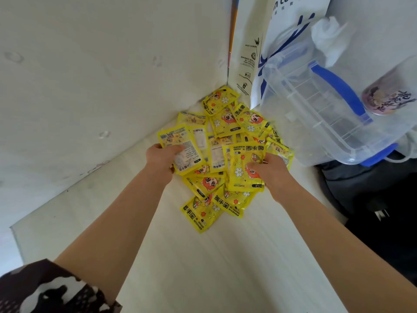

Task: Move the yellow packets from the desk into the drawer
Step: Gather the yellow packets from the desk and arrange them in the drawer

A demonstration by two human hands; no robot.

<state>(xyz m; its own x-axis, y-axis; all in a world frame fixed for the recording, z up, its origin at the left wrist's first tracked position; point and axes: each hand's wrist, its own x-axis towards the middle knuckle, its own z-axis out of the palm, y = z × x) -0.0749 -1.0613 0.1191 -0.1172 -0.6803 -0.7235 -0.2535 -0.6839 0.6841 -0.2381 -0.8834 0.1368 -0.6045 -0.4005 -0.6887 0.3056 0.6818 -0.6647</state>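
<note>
Several yellow hand-warmer packets (222, 123) lie in a loose pile in the far corner of the white desk (203, 267), against the wall. My left hand (161, 158) grips one packet (180, 146) at the pile's left side, printed back facing up. My right hand (268, 171) holds another packet (244, 166) at the right side, its front with a cartoon figure showing. More packets (203, 213) spread toward me below both hands. No drawer is in view.
A clear plastic box with blue handles (327, 114) stands right of the pile. A white bag with blue print (284, 37) leans behind it. A cup with a purple label (390, 96) is at far right. Dark items (372, 199) lie beyond the desk's right edge.
</note>
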